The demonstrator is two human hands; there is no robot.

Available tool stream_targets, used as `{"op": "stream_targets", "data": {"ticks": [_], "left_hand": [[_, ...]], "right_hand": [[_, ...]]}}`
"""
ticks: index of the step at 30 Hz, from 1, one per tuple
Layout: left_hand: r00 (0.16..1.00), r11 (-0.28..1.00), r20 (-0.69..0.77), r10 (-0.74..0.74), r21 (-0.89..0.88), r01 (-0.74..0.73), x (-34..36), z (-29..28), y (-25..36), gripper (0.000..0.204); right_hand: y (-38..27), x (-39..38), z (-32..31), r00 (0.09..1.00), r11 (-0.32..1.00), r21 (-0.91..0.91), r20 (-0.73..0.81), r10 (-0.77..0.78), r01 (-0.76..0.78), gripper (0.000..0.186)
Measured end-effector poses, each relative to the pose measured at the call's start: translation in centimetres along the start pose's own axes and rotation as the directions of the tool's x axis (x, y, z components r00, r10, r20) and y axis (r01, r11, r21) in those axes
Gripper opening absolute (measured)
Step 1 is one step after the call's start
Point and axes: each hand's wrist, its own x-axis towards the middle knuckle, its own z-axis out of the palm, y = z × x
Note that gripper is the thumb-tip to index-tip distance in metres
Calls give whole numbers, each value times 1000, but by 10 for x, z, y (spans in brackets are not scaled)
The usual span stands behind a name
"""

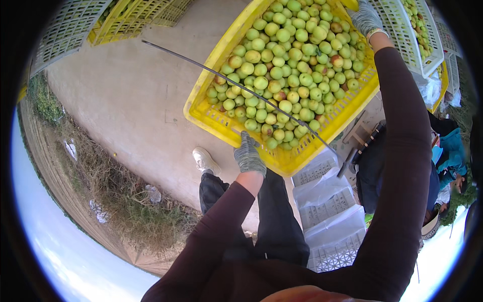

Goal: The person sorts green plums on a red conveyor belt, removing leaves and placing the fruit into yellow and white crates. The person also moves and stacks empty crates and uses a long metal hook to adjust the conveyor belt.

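Downward head-worn fisheye view, close

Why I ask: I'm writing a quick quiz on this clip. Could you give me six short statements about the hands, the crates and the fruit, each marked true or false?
1. The left hand and right hand are both gloved. True.
2. The left hand holds a single fruit. False: it grips the near edge of the yellow crate.
3. The fruit in the yellow crate is mostly yellowish green. True.
4. The right hand hangs away from the yellow crate. False: it is at the crate's far end.
5. A thin dark rod crosses the view of the yellow crate. True.
6. Every crate in view is yellow. False: a white crate stands at upper right.
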Motion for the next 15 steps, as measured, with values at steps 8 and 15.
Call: {"op": "stream_targets", "data": {"ticks": [8,15], "left_hand": [[999,998,7,-33,-48,33,-6,4,8,16],[951,891,310,1,432,-142,-15,-33,24,52]], "right_hand": [[-68,-285,10,925,874,405,144,-351,269,58],[-83,-340,50,954,944,188,78,-291,273,23]]}}
